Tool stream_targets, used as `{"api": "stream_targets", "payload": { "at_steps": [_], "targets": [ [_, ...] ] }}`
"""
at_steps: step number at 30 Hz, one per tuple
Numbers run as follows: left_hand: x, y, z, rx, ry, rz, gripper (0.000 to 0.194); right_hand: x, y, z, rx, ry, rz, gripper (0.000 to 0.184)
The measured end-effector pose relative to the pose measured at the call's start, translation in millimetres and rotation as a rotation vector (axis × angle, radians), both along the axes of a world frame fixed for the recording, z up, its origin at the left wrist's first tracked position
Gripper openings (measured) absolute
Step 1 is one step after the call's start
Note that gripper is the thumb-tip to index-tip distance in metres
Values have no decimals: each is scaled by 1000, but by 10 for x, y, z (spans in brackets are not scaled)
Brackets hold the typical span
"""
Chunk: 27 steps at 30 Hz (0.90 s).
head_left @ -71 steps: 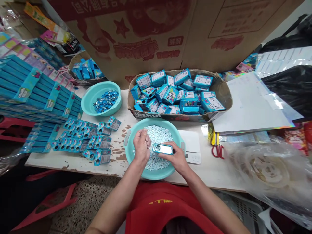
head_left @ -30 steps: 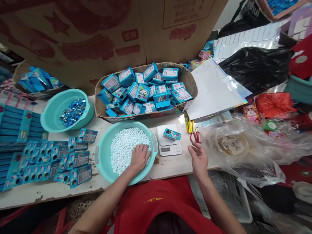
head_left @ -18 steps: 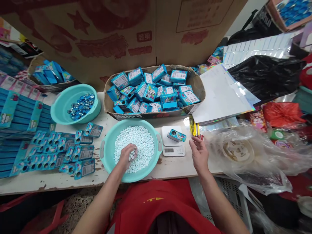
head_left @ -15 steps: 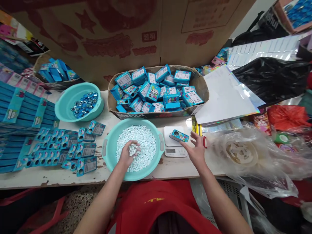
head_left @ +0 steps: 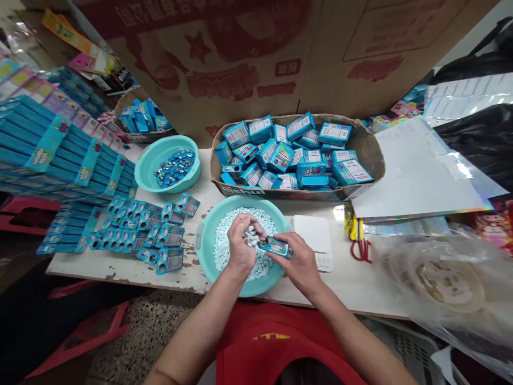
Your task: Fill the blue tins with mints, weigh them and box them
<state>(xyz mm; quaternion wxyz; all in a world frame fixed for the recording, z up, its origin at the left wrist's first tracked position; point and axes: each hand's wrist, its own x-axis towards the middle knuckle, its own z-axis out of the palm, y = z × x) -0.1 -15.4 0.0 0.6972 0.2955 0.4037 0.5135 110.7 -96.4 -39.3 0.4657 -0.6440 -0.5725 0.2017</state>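
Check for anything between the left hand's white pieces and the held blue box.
Nothing visible: the left hand holds white pieces directly beside the holed end of the blue box in the right hand.

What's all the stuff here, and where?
Large basin: one, turquoise, front middle
Pellets: many, white, in large basin
Small box: one, blue, held
Small basin: one, turquoise, left
Shiny pieces: many, blue and silver, in small basin
Loose boxes: many, blue, left
Stacked packs: many, blue, far left
Long carton: one, brown, behind large basin
Heaped boxes: many, blue, in long carton
Big box: one, brown, back
Scale: one, white, right of large basin
Scissors: one pair, red-handled, right of scale
Sheets: several, white, right
Plastic: one heap, clear, far right
Table: one, white, underneath
Garment: one, red, bottom
Left hand: one, bare, cupping pellets
Right hand: one, bare, holding small box
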Motion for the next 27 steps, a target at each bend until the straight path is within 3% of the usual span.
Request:
{"api": "stream_targets", "payload": {
  "at_steps": [5, 15, 19, 22, 24, 27],
  "targets": [
    [23, 4, -152, 21, 112, 123, 30, -143, 59, -119, -9, -24, 9, 25],
    [35, 13, -249, 12, 202, 123, 40, -169, 71, -94, -101, 18, 37, 26],
    [57, 53, -229, 11, 181, 119, 40, -183, 100, -123, -93, 43, 11, 26],
    [-28, 130, -258, 7, 174, 123, 41, -124, 69, -52, -76, 126, -9, 26],
    [-187, 185, -348, 27, 295, 82, 39, -10, -21, 31, -64, 201, -34, 28],
    [-510, 255, -534, 163, 751, -146, 29, 284, -222, 79, -18, 264, -181, 34]
  ]
}}
